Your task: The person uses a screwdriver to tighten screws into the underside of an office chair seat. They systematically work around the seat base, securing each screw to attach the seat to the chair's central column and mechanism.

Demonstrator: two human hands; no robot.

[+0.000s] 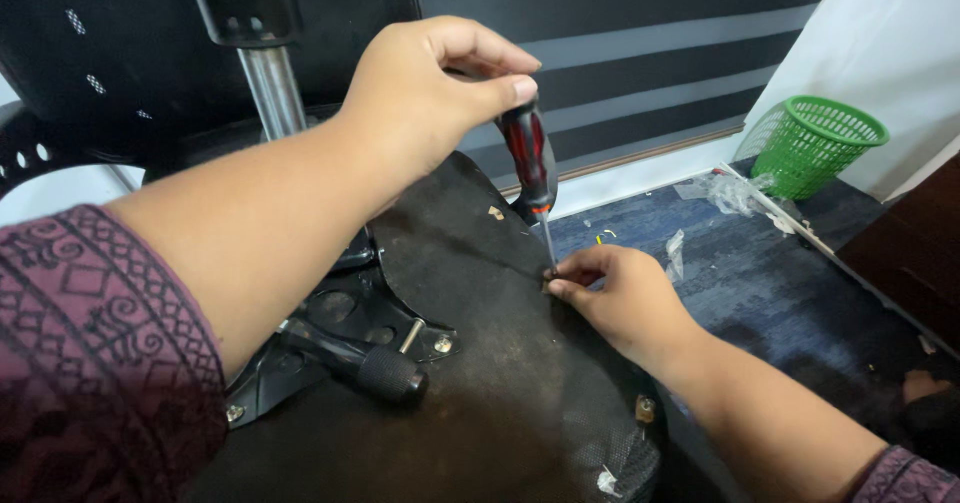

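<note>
Your left hand (440,88) is wrapped around the handle of the screwdriver (530,163), thumb on top, holding it nearly upright above the upturned chair seat (480,363). The tool's thin metal shaft runs down from the handle to meet the seat's underside right at the fingertips of your right hand (615,293), which pinch together at the tip; whatever small part sits between them is too hidden to tell.

The screwdriver has a red and black grip, with a narrow steel shaft. The seat underside is covered in dark, slightly worn fabric, with a small metal fitting (645,408) near its right edge.

To the left of the tip lies the black metal mechanism plate (340,323) bolted to the seat, with a black knobbed lever (380,368) sticking out toward you and a chrome gas cylinder (272,88) rising behind your left forearm. Your left forearm crosses over the plate and covers part of it. Beyond the seat, on the blue carpet floor (750,273), lie scraps of clear plastic wrapping (730,193), and a green mesh wastebasket (815,143) stands by the wall.
</note>
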